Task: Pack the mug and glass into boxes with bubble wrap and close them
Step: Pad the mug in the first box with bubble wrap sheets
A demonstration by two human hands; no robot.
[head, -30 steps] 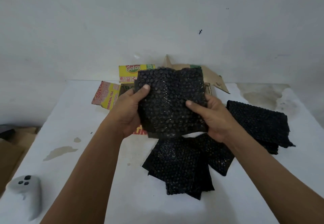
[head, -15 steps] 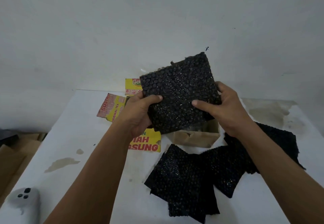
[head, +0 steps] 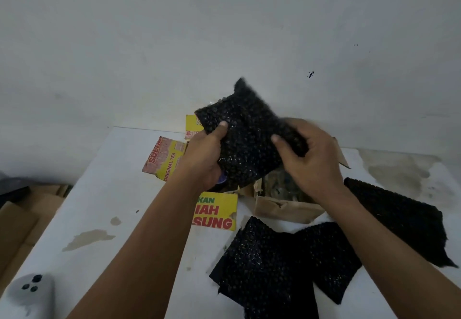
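A sheet of black bubble wrap [head: 245,141] is held up above the table by both hands. My left hand [head: 203,159] grips its left edge, thumb on top. My right hand [head: 309,161] grips its right side, folding that edge inward. Below the sheet stand two open boxes: a yellow printed box [head: 217,212] on the left and a brown cardboard box [head: 284,206] on the right. Something glassy shows inside the brown box [head: 279,186], blurred. A bluish thing peeks out under my left hand; I cannot tell what it is.
More black bubble wrap sheets lie on the white table: one pile in front [head: 277,266], another at the right [head: 399,216]. A grey controller [head: 30,293] sits at the near left corner. Cardboard [head: 15,221] lies beyond the table's left edge. The wall is close behind.
The sheet has tilted and its right side is folding under my right hand. Both hands have lowered a little toward the boxes; the inside of the brown box now shows.
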